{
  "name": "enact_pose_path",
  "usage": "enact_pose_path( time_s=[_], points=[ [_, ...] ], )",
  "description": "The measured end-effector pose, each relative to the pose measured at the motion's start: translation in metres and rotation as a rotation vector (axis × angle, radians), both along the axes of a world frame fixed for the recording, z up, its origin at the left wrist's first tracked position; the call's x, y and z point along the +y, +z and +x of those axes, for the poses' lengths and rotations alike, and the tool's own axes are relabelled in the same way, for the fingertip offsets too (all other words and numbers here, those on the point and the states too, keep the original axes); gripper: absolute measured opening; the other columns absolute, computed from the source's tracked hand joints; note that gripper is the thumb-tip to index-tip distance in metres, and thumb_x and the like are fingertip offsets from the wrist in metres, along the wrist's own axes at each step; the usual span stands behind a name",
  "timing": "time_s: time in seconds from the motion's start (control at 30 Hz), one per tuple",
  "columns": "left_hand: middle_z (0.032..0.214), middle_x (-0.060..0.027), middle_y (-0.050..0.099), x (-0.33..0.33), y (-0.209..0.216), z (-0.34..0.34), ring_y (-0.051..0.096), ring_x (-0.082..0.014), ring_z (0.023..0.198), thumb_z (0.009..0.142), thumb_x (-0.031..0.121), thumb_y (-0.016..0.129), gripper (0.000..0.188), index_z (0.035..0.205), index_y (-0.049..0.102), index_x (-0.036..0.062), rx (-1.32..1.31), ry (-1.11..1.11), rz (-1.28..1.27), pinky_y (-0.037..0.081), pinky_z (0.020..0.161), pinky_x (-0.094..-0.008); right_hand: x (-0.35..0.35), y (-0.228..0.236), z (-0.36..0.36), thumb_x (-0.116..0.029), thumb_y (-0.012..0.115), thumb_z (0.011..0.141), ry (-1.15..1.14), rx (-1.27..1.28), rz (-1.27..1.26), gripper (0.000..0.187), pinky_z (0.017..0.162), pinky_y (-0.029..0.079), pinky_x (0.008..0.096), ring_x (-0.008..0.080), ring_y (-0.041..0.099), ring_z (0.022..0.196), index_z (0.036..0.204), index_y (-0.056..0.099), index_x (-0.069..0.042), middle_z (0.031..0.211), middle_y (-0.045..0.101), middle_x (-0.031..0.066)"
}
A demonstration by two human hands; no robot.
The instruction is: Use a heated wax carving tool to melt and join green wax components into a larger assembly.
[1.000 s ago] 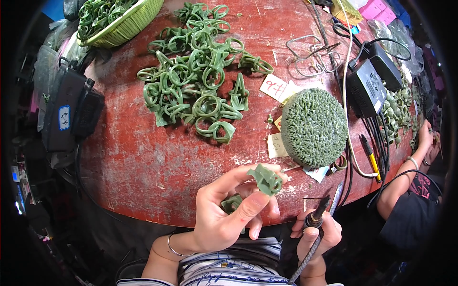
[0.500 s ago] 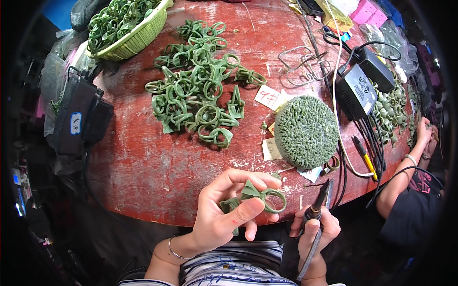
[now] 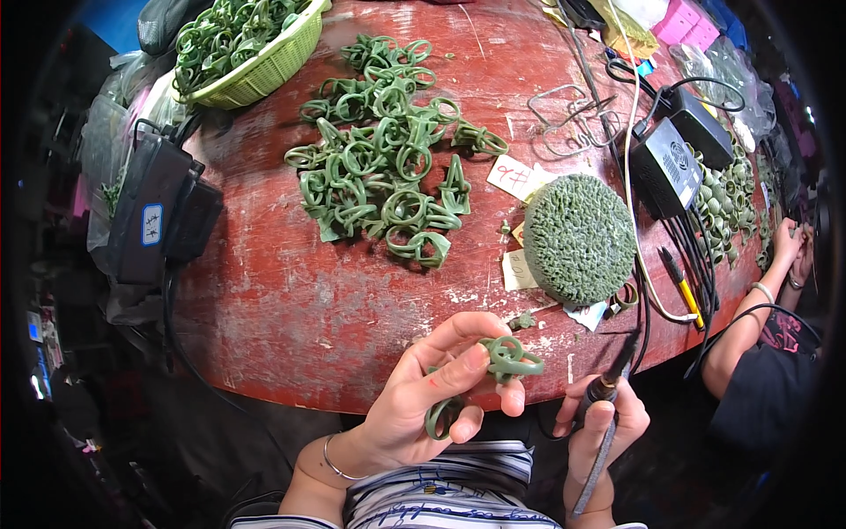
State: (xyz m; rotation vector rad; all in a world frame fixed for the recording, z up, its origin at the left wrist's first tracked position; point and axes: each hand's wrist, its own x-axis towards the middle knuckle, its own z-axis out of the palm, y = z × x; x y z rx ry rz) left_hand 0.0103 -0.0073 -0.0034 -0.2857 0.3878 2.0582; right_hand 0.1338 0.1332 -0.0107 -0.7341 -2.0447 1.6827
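"One green ring (image 3: 511,361) up front, pinched between thumb and fingertips of the left hand (image 3: 432,383), right by the table's near edge!"

"Any company in that hand?"

"Yes, a second ring (image 3: 432,421), lower down, tucked in by the curled fingers."

"And the right hand (image 3: 614,425)?"

"Clasped around a pen-shaped tool (image 3: 603,389), dark tip pointing up and away, grey cord (image 3: 592,472) trailing below. Tip and ring are apart!"

"What's just past the left fingertips?"

"A small green scrap (image 3: 523,322). Then, up and to the right on the red table (image 3: 264,326), a round green block (image 3: 580,238) with a rough, bumpy top, paper tags (image 3: 520,270) at its left side."

"Left of that?"

"A big tangled pile of green rings (image 3: 388,163), and at upper left a yellow-green basket (image 3: 280,68) loaded with more."

"Over to the right flank!"

"A black box (image 3: 667,167) with cables, a yellow-and-black pen (image 3: 690,300) near them, and a co-worker's hand (image 3: 786,240) far out by the edge."
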Motion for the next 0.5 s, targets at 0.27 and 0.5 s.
enact_pose_path(
  time_s=[0.27, 0.5],
  points=[
    [0.104, -0.0248, 0.044, -0.020, -0.011, -0.012, 0.054, -0.0298, 0.083, 0.089, 0.015, 0.040, 0.026, 0.109, 0.040, -0.0021, 0.004, 0.040, 0.120, 0.050, 0.044, -0.0204, -0.016, 0.043, -0.051, -0.004, 0.056, 0.081, 0.104, -0.070, -0.122, 0.015, 0.040, 0.040, 0.0193, 0.0082, 0.051, 0.044, 0.089, 0.051, 0.009, 0.063, 0.056, 0.0077],
    [0.087, -0.0109, 0.049, -0.045, -0.012, -0.015, 0.052, -0.0223, 0.087, 0.088, 0.021, 0.045, 0.024, 0.081, 0.052, -0.0008, 0.163, 0.248, 0.041, 0.052, 0.055, -0.0264, -0.041, 0.040, -0.118, -0.005, 0.053, 0.085, 0.286, -0.036, -0.158, 0.019, 0.040, 0.040, 0.0165, 0.0064, 0.055, 0.050, 0.103, 0.051, 0.001, 0.066, 0.058, 0.0034]
  ],
)
